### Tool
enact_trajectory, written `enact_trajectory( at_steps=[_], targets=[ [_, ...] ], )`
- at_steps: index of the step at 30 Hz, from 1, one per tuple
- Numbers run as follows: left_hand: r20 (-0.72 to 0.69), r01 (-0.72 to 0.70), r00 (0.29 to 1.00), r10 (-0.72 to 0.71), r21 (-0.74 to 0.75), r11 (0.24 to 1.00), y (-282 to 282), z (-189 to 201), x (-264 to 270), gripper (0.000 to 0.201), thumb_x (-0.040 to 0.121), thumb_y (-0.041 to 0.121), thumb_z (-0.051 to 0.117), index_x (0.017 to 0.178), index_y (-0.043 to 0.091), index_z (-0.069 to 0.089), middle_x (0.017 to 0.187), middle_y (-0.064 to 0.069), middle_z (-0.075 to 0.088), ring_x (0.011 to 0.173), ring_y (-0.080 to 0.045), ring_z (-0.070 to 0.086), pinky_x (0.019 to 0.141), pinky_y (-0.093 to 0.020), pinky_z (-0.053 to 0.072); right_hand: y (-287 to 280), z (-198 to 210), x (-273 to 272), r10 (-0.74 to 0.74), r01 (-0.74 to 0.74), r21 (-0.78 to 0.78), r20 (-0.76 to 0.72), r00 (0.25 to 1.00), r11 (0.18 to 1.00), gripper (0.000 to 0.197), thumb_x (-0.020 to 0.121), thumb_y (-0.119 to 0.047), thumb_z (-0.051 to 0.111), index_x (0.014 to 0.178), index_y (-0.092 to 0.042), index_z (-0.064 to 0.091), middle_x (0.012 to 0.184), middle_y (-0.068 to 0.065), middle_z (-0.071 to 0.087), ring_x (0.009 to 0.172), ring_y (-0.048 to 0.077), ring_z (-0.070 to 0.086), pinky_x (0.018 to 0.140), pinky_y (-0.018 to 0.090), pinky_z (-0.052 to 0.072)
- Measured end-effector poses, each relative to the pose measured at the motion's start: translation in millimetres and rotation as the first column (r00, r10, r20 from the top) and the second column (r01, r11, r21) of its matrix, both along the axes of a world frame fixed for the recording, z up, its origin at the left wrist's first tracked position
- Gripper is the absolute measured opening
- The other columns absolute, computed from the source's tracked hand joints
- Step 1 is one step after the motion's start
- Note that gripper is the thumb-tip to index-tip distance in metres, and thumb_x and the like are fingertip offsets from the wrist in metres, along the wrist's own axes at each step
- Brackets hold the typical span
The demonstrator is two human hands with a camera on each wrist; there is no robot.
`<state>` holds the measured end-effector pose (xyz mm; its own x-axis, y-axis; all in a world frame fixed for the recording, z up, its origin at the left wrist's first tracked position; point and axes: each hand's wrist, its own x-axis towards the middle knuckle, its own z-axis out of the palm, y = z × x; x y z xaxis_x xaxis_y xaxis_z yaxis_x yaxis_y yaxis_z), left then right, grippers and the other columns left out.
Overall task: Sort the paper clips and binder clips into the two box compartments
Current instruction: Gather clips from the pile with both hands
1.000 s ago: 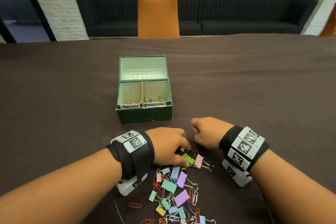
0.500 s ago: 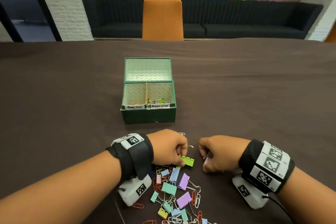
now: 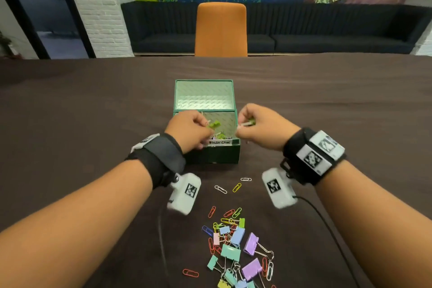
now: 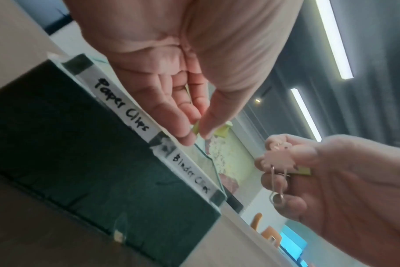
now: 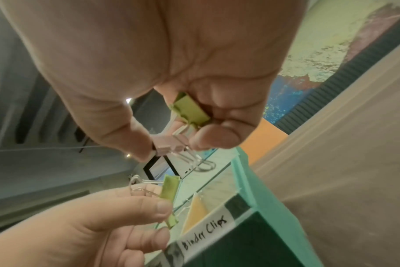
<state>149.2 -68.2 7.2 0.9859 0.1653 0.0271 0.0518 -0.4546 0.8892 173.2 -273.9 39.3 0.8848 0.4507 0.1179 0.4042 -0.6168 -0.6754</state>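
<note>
Green binder clips (image 3: 214, 124) pinched in both hands (over box (image 3: 217, 155)).

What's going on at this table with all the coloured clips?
A person is sorting clips into a green box with two labelled compartments. Both hands are over the one marked "Binder Clips". The left hand pinches a green binder clip; the right hand holds a green one and a pink one. A mixed pile of clips lies on the table.

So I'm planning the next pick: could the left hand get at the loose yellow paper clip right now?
Probably not yet: the left hand already pinches a green binder clip over the box. The yellow paper clip lies uncovered.
</note>
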Motion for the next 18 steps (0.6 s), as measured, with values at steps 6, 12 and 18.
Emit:
enact_trajectory(
  at_steps=[6,12,18],
  targets=[
    [-0.025,-0.053,0.998,0.052,-0.027,0.998,-1.3,-4.5,17.1,0.021,0.076,0.0,0.079,0.081,0.01,0.061,0.07,-0.016,0.069,0.063,-0.029,0.067,0.07,-0.046,0.06,38.9,-5.9,27.7,-0.102,0.101,-0.029,-0.027,0.994,0.994,0.033,0.084,-0.025,0.072,0.113,-0.019,0.058,0.105,-0.001,0.062,0.084,0.016,0.06,0.066,0.025,0.047],
    [0.027,-0.071,0.997,0.068,0.118,0.99,9.5,-13.7,11.8,0.017,0.072,0.007,0.08,0.08,0.015,0.069,0.071,-0.011,0.074,0.068,-0.028,0.074,0.078,-0.045,0.062,18.3,-13.2,13.6,-0.066,0.089,-0.245,0.101,0.993,0.965,0.043,0.083,-0.03,0.075,0.122,-0.025,0.06,0.136,0.003,0.054,0.119,0.023,0.056,0.092,0.029,0.042],
    [0.075,-0.036,0.997,0.02,0.216,0.976,6.3,-12.7,0.7,0.007,0.082,0.015,0.075,0.085,0.019,0.07,0.082,0.001,0.073,0.076,-0.022,0.072,0.083,-0.04,0.06,-9.6,-25.9,-57.9,0.219,-0.273,-0.421,-0.174,0.96,0.865,0.02,0.082,-0.03,0.076,0.099,-0.027,0.066,0.087,-0.006,0.068,0.082,0.015,0.065,0.078,0.031,0.052]
  ],
)
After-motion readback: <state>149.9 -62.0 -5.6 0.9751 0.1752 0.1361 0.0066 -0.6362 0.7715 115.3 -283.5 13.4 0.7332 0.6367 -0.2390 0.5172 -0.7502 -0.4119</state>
